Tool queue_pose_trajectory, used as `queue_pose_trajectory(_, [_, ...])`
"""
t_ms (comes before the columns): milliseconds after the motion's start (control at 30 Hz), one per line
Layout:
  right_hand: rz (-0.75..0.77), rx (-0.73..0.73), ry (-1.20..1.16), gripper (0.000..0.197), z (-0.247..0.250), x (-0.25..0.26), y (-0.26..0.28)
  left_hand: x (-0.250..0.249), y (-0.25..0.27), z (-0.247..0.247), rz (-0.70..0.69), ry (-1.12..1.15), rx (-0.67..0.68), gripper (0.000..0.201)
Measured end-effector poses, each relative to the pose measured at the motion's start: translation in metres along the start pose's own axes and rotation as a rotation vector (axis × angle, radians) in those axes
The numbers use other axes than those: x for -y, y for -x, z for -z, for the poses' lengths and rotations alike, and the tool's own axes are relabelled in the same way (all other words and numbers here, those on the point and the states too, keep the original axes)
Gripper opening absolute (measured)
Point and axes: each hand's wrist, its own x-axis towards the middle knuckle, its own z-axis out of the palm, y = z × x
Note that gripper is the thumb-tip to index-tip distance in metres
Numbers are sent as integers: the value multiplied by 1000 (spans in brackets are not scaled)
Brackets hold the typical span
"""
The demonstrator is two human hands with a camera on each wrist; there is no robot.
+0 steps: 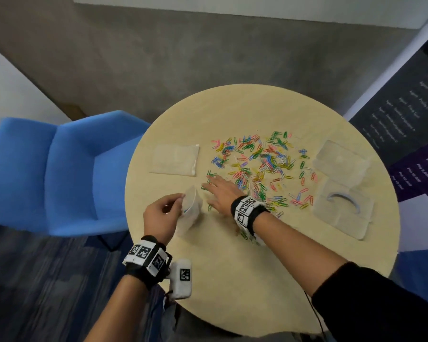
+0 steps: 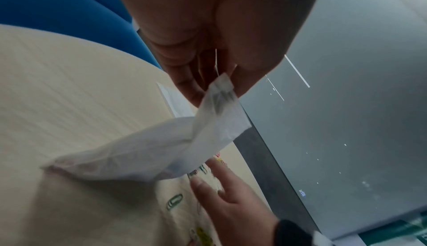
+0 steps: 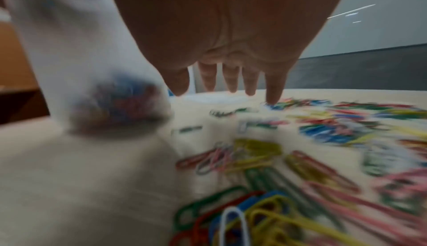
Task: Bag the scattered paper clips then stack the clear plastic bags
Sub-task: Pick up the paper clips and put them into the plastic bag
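Observation:
Many coloured paper clips (image 1: 260,166) lie scattered over the middle of a round beige table (image 1: 232,280). My left hand (image 1: 162,214) pinches the top edge of a small clear plastic bag (image 1: 190,206), which hangs with its bottom on the table and holds a few clips (image 3: 120,100). In the left wrist view the bag (image 2: 161,149) hangs from my fingertips (image 2: 245,85). My right hand (image 1: 220,191) lies flat with fingers (image 3: 273,92) spread, touching clips at the pile's near-left edge. More clips (image 3: 254,213) lie under that wrist.
A flat pile of clear bags (image 1: 174,159) lies left of the clips. Two clear plastic container parts (image 1: 339,159) (image 1: 344,213) sit at the table's right side. A blue armchair (image 1: 59,174) stands left of the table. A dark printed board (image 1: 400,114) stands at the right.

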Motion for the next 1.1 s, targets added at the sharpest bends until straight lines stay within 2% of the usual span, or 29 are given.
queue_pose_trajectory(67, [-27,100,151,60,-10,8,-17,0,-1,5,7,16,-7,15])
queue_pose_trajectory(167, [-43,201,209,65,-18,10,-16,0,-3,9,-4,5,-7,16])
queue_pose_trajectory(433, [93,226,308,85,-36,-25,74,-5,-4,-7,38,17,31,16])
queue_pose_trajectory(500, [104,215,307,78,-41,-29,95,-7,-4,-16,45,13,45,15])
queue_pose_trajectory(633, [124,113,278,50,-41,-34,109,-9,-2,-35,28,-6,88,15])
queue_pose_trajectory(800, [10,26,99,37,-36,-45,98,-10,2,-52,30,-51,148,13])
queue_pose_trajectory(967, [-317,-236,-389,29,-18,-53,99,-13,4,-63,59,-50,191,11])
queue_pose_trajectory(1100, [-567,-375,-816,25,-17,-63,109,-13,3,-69,61,-67,209,8])
